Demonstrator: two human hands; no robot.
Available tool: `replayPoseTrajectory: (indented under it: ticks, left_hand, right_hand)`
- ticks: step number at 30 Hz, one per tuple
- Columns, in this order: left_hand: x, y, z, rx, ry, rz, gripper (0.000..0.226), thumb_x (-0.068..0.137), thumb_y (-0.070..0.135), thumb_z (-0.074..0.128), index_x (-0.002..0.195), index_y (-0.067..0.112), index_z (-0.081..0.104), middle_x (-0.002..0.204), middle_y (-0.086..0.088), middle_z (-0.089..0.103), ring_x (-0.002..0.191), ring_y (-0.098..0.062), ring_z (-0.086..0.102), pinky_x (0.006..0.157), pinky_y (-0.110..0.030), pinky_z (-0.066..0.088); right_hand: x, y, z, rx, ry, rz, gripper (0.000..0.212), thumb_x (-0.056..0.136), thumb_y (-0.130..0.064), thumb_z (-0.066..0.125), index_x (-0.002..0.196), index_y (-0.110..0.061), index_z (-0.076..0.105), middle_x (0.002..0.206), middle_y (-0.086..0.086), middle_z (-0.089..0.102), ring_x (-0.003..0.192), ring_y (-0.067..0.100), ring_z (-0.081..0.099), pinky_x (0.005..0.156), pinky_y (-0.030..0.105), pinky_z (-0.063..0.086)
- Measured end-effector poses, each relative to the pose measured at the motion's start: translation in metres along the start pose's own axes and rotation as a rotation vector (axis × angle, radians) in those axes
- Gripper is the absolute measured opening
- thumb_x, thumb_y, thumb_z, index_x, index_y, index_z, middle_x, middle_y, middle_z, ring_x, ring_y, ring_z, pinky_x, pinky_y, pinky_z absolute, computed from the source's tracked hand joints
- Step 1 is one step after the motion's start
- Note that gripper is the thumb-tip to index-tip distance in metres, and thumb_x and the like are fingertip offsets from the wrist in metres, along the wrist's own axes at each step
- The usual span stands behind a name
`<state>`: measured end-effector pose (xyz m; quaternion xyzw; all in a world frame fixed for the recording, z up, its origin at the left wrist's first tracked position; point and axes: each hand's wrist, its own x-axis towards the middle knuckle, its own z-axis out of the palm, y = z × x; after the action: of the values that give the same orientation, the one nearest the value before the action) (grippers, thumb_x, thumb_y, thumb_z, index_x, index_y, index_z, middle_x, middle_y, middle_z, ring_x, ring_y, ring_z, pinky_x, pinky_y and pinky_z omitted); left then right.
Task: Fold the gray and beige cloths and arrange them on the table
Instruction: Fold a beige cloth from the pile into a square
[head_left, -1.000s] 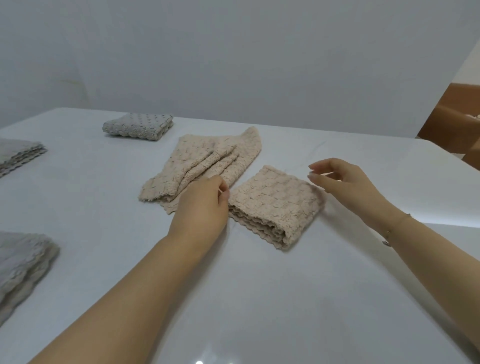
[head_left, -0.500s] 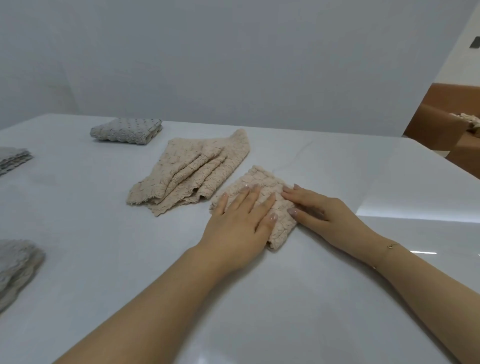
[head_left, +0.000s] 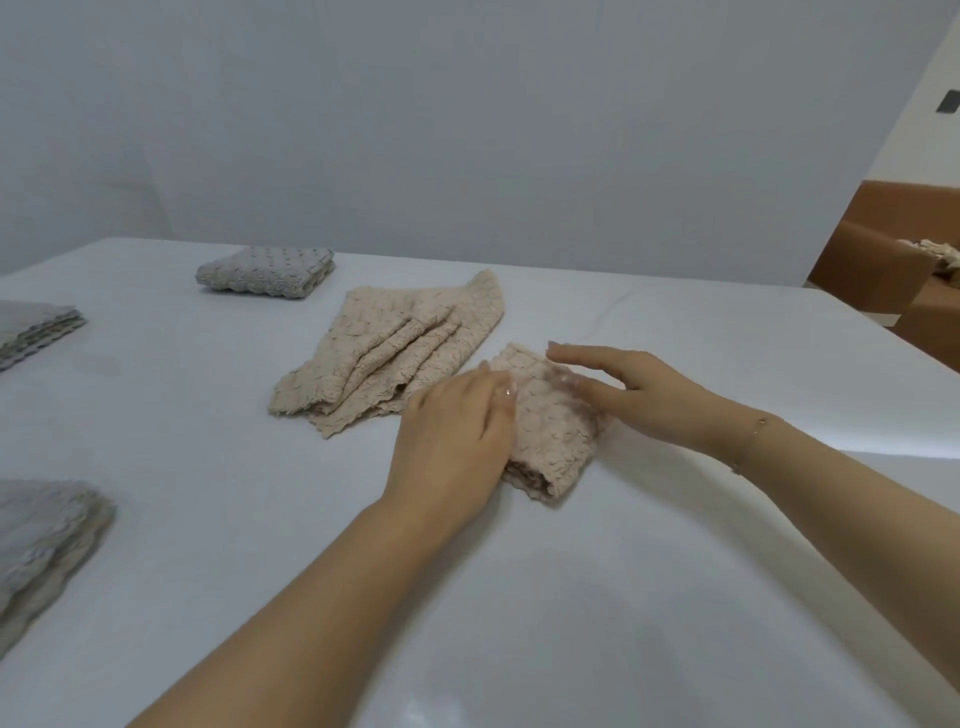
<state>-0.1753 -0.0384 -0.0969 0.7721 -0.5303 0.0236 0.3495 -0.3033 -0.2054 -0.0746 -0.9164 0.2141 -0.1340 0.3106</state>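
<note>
A folded beige cloth (head_left: 558, 436) lies on the white table (head_left: 571, 597) in the middle of the view. My left hand (head_left: 452, 441) lies flat against its left edge, fingers straight and pointing away from me. My right hand (head_left: 634, 389) rests on its right side, fingers stretched out over the top. A second beige cloth (head_left: 395, 348), loosely folded with ridges, lies just behind and to the left. A folded gray cloth (head_left: 267, 271) sits at the far left back.
Two more folded gray cloths lie at the left edge, one mid-left (head_left: 34, 330) and one near me (head_left: 44, 540). A brown cardboard box (head_left: 883, 260) with beige fabric in it stands beyond the table's right edge.
Both hands came down onto the folded beige cloth, then the left hand slid from its top to its left edge. The right hand's fingers spread across the top.
</note>
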Motion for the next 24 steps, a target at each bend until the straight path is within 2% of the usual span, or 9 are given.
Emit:
replayPoseTrajectory:
  ticks: [2,5,7,11,16,19,21,24]
  left_hand:
    - [0.002,-0.008,0.001,0.051,-0.026,-0.057,0.044,0.101,0.039,0.026,0.137,0.02,0.044,0.146,0.005,0.042,0.137,-0.01,0.029,0.109,-0.029,0.016]
    - [0.001,-0.019,0.012,0.19,-0.253,-0.149,0.073,0.093,0.062,0.021,0.151,0.019,0.012,0.16,0.0,0.009,0.146,-0.013,0.007,0.119,-0.037,0.004]
    - [0.0,-0.022,0.017,0.255,-0.356,-0.165,0.084,0.087,0.071,0.017,0.152,0.021,-0.004,0.16,0.001,-0.009,0.146,-0.01,-0.008,0.119,-0.039,-0.006]
    - [0.003,-0.025,0.018,0.28,-0.382,-0.165,0.089,0.085,0.073,0.017,0.151,0.02,-0.009,0.159,0.002,-0.015,0.145,-0.009,-0.014,0.118,-0.041,-0.01]
    - [0.002,-0.025,0.017,0.27,-0.382,-0.162,0.087,0.086,0.072,0.019,0.151,0.02,-0.009,0.159,0.002,-0.013,0.145,-0.009,-0.015,0.117,-0.041,-0.011]
    - [0.002,-0.026,0.013,0.21,-0.358,-0.147,0.085,0.087,0.07,0.024,0.152,0.021,-0.001,0.16,0.004,-0.004,0.146,-0.008,-0.008,0.118,-0.038,-0.008]
    - [0.002,-0.029,0.005,0.144,-0.318,-0.122,0.079,0.089,0.067,0.031,0.152,0.023,0.011,0.159,0.006,0.01,0.145,-0.008,0.004,0.118,-0.034,-0.001]
    - [0.003,-0.036,-0.005,0.051,-0.231,-0.086,0.06,0.092,0.056,0.04,0.143,0.024,0.035,0.147,0.008,0.039,0.135,-0.011,0.032,0.11,-0.029,0.02]
  right_hand:
    - [0.013,-0.007,0.004,-0.095,-0.083,-0.031,0.048,0.097,-0.038,0.046,0.143,-0.032,0.036,0.151,-0.018,0.03,0.138,-0.005,0.024,0.116,0.022,0.018]
    - [0.03,-0.011,0.015,-0.329,-0.194,-0.057,0.061,0.097,-0.045,0.041,0.151,-0.024,0.02,0.157,-0.012,0.013,0.143,0.0,0.009,0.117,0.02,0.003]
    - [0.031,-0.005,0.025,-0.399,-0.253,-0.076,0.065,0.097,-0.048,0.035,0.152,-0.022,0.011,0.159,-0.01,0.005,0.141,-0.004,0.001,0.112,0.015,-0.005]
    - [0.026,0.005,0.033,-0.467,-0.258,-0.099,0.064,0.098,-0.048,0.025,0.151,-0.023,-0.002,0.158,-0.013,-0.006,0.139,-0.008,-0.008,0.112,0.013,-0.008]
    - [0.026,0.006,0.035,-0.512,-0.246,-0.098,0.066,0.096,-0.053,0.022,0.151,-0.025,-0.002,0.159,-0.012,-0.004,0.143,-0.004,-0.006,0.117,0.022,-0.005]
    - [0.026,0.001,0.03,-0.458,-0.275,-0.073,0.066,0.097,-0.051,0.026,0.151,-0.025,0.0,0.159,-0.012,-0.003,0.14,-0.008,-0.005,0.113,0.018,-0.01]
    - [0.023,-0.003,0.024,-0.45,-0.262,-0.067,0.071,0.094,-0.06,0.025,0.152,-0.025,0.003,0.159,-0.012,-0.001,0.139,-0.01,-0.005,0.112,0.019,-0.013]
    - [0.012,-0.009,0.018,-0.421,-0.228,-0.08,0.088,0.08,-0.078,0.018,0.152,-0.028,0.006,0.157,-0.018,-0.001,0.139,-0.012,-0.008,0.114,0.021,-0.014]
